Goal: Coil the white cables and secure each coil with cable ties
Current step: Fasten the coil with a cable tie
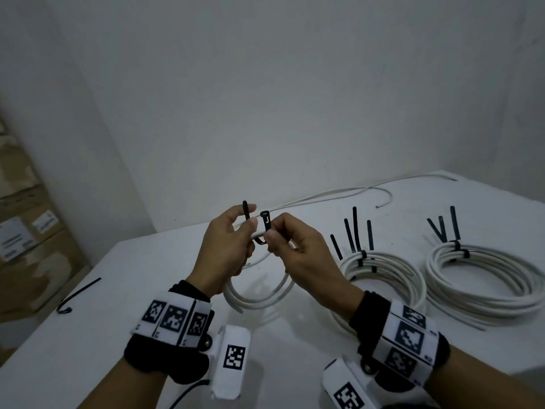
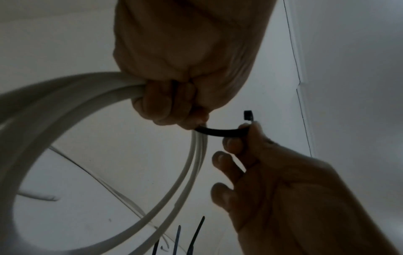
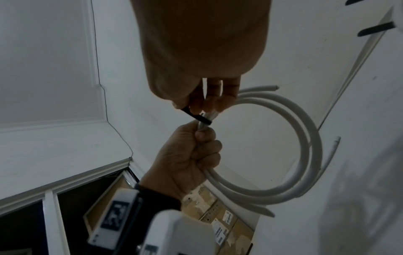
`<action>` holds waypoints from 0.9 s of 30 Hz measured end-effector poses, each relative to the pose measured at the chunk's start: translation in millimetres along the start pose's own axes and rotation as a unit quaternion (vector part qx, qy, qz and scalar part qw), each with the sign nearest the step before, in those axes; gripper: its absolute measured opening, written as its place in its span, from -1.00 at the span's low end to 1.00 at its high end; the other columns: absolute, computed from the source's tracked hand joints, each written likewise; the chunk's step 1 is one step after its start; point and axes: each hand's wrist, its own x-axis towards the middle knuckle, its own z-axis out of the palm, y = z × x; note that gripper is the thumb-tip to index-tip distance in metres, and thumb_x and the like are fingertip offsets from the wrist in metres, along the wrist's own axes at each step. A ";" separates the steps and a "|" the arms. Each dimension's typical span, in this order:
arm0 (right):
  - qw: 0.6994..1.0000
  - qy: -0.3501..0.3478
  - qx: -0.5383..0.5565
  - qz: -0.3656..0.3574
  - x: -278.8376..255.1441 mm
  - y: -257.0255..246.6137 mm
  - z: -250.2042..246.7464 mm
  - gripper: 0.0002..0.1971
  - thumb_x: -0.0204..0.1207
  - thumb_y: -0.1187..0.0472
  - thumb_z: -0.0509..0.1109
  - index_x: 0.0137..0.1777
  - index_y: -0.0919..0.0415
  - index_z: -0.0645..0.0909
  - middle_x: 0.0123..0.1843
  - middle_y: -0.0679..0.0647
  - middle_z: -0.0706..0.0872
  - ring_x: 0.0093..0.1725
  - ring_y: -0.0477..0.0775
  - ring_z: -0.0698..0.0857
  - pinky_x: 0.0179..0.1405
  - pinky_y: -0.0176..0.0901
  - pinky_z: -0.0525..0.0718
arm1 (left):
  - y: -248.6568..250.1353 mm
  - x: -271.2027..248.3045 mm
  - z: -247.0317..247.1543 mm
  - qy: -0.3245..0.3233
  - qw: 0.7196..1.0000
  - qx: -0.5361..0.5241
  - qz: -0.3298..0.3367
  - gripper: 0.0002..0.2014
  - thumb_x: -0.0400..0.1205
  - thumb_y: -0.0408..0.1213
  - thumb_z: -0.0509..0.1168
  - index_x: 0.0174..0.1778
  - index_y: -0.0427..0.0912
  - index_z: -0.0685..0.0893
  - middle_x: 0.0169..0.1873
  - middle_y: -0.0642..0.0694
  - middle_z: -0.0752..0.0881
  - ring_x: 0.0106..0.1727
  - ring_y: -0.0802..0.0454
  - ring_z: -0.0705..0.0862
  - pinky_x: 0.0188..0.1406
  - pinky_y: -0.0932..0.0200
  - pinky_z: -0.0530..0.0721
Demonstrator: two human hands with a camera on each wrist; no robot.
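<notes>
You hold the small white coil (image 1: 259, 293) lifted off the table (image 1: 118, 290), so the black cable tie (image 1: 264, 224) can pass under its strands. Your left hand (image 1: 227, 246) clenches the coil and pinches the tie's tail; your right hand (image 1: 298, 249) pinches the head end, ready for threading. Right of this coil lie two tied coils (image 1: 383, 276).

Dim, grey, grainy light throughout; wide-angle edges bend, and wrist views blur softly.
</notes>
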 end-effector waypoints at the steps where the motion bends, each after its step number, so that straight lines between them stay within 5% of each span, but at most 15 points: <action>1: 1.000 -0.002 0.010 0.002 0.6 -1.8 0.2 -0.80 0.62 0.21 0.30 -0.26 0.07 0.48 -0.39 -0.26 0.59 -0.31 -0.23 0.52 -0.28 -0.34 0.49 | -2.4 -0.1 -0.1 0.004 1.000 0.000 0.010 -0.80 0.71 -0.29 0.21 0.18 -0.01 0.67 -0.59 -0.10 0.46 -0.70 0.15 0.30 -0.70 0.32 0.20; 4: 0.999 -0.010 0.038 0.032 2.8 -7.7 -0.9 -0.80 0.55 0.08 0.27 -0.29 0.06 0.46 -0.41 -0.25 0.55 -0.33 -0.23 0.47 -0.31 -0.26 0.49 | -9.5 -1.6 0.5 0.010 0.999 0.014 0.046 -0.83 0.70 -0.28 0.24 0.10 -0.03 0.73 -0.63 -0.09 0.48 -0.70 0.14 0.33 -0.71 0.34 0.26; 8: 0.991 -0.026 0.096 0.086 8.9 -11.1 -4.2 -0.73 0.65 0.25 0.25 -0.33 0.09 0.48 -0.34 -0.07 0.58 -0.38 -0.27 0.50 -0.40 -0.53 0.43 | -16.7 -4.0 1.9 0.029 0.992 0.062 0.102 -0.82 0.69 -0.27 0.28 0.07 -0.01 0.79 -0.55 -0.22 0.68 -0.61 0.09 0.46 -0.59 0.32 0.45; 11: 0.987 -0.032 0.119 0.106 11.6 -10.0 -4.9 -0.71 0.65 0.31 0.21 -0.33 0.12 0.49 -0.30 0.04 0.60 -0.38 -0.23 0.52 -0.43 -0.54 0.43 | -19.3 -4.7 1.2 0.030 0.989 0.070 0.125 -0.81 0.69 -0.30 0.28 0.09 -0.05 0.80 -0.49 -0.35 0.69 -0.59 0.05 0.43 -0.62 0.40 0.41; 16: 0.983 -0.037 0.124 0.132 13.2 -6.0 -5.1 -0.74 0.65 0.29 0.19 -0.30 0.13 0.48 -0.27 0.05 0.62 -0.30 -0.09 0.53 -0.41 -0.40 0.43 | -21.8 -5.0 -1.0 0.030 0.989 0.068 0.128 -0.78 0.70 -0.34 0.26 0.07 0.00 0.79 -0.65 -0.01 0.59 -0.57 0.02 0.42 -0.63 0.37 0.40; 20: 0.981 -0.044 0.119 0.144 14.1 -4.0 -5.8 -0.74 0.64 0.30 0.20 -0.30 0.13 0.50 -0.28 0.05 0.63 -0.32 -0.08 0.53 -0.40 -0.32 0.42 | -24.2 -4.8 -2.8 0.021 0.987 0.076 0.142 -0.78 0.69 -0.32 0.27 0.08 0.01 0.79 -0.54 -0.26 0.67 -0.54 -0.03 0.46 -0.58 0.31 0.45; 24: 0.980 -0.046 0.119 0.156 13.3 -1.8 -6.4 -0.77 0.64 0.32 0.20 -0.27 0.18 0.48 -0.24 0.17 0.59 -0.32 -0.06 0.51 -0.40 -0.28 0.41 | -27.7 -3.1 -1.3 0.016 0.985 0.093 0.148 -0.78 0.69 -0.34 0.27 0.11 -0.02 0.78 -0.54 0.15 0.73 -0.56 0.01 0.49 -0.56 0.29 0.51; 27: 0.978 -0.044 0.119 0.164 12.3 -1.1 -6.8 -0.76 0.63 0.32 0.19 -0.28 0.19 0.48 -0.25 0.17 0.59 -0.33 -0.05 0.51 -0.40 -0.26 0.43 | -29.0 -2.7 -0.3 0.015 0.983 0.100 0.153 -0.78 0.69 -0.34 0.27 0.10 0.00 0.79 -0.53 0.08 0.73 -0.54 -0.03 0.48 -0.54 0.22 0.51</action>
